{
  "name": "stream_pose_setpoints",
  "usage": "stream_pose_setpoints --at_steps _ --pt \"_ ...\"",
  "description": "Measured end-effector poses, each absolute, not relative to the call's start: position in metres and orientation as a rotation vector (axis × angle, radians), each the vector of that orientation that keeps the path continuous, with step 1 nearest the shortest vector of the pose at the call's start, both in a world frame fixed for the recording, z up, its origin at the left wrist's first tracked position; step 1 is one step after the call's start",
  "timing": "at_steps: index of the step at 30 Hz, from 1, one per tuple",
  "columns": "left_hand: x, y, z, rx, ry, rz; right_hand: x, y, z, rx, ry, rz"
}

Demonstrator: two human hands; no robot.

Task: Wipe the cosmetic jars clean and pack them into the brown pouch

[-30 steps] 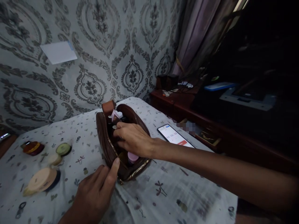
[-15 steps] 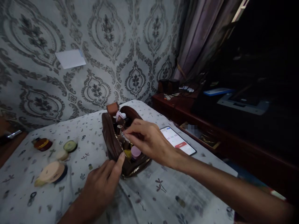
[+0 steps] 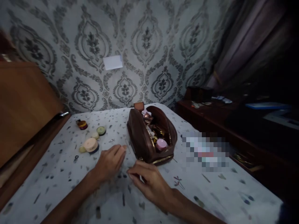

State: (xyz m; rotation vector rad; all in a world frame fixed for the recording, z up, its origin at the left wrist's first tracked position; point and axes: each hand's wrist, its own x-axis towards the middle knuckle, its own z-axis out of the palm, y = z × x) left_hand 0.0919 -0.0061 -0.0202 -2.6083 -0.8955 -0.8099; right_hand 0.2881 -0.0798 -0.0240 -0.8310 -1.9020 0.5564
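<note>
Brown bag [image 3: 140, 137] stretched lengthwise away ahead, right hand [image 3: 153, 181] nearer, fingers bunched; left hand [image 3: 109, 161] loosely curled. Anything held? Couldn't make out!

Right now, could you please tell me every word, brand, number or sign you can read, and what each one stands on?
No text can be read here.
Peach lid: any lettering is too blurred to read.
Green lid: too small to read.
Pink lid in the open brown bag: nothing legible.
White card on the wall: nothing legible.
Pixelated patch: any text is masked.
</note>
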Motion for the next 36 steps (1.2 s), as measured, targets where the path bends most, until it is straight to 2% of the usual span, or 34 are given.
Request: stream_pose_setpoints --at_steps 7,11,21,24,27,31,36 --pt "0.0 0.036 -0.014 -2.271 -1.696 -0.873 0.239 -0.04 -0.05 -1.046 -1.702 1.034" --pt "-0.026 0.048 -0.033 -2.343 -1.919 -0.738 0.203 -0.019 -0.063 -1.06 -1.427 1.415" --pt "-0.006 0.034 -0.043 -2.39 -1.526 -0.734 0.183 -0.012 -0.093 -0.983 -1.313 1.476" --pt "-0.007 0.035 -0.048 -2.396 -1.301 -0.818 0.185 -0.01 -0.097 -0.958 -1.237 1.53" --pt "-0.005 0.036 -0.054 -2.471 -1.146 -0.945 0.188 -0.008 -0.097 -1.009 -1.324 1.434" --pt "0.005 0.03 -0.052 -2.58 -1.353 -1.111 0.192 -0.012 -0.091 -1.019 -1.526 1.228" --pt "0.012 0.029 -0.044 -2.422 -1.616 -1.077 0.194 -0.017 -0.086 -1.011 -1.609 1.152"
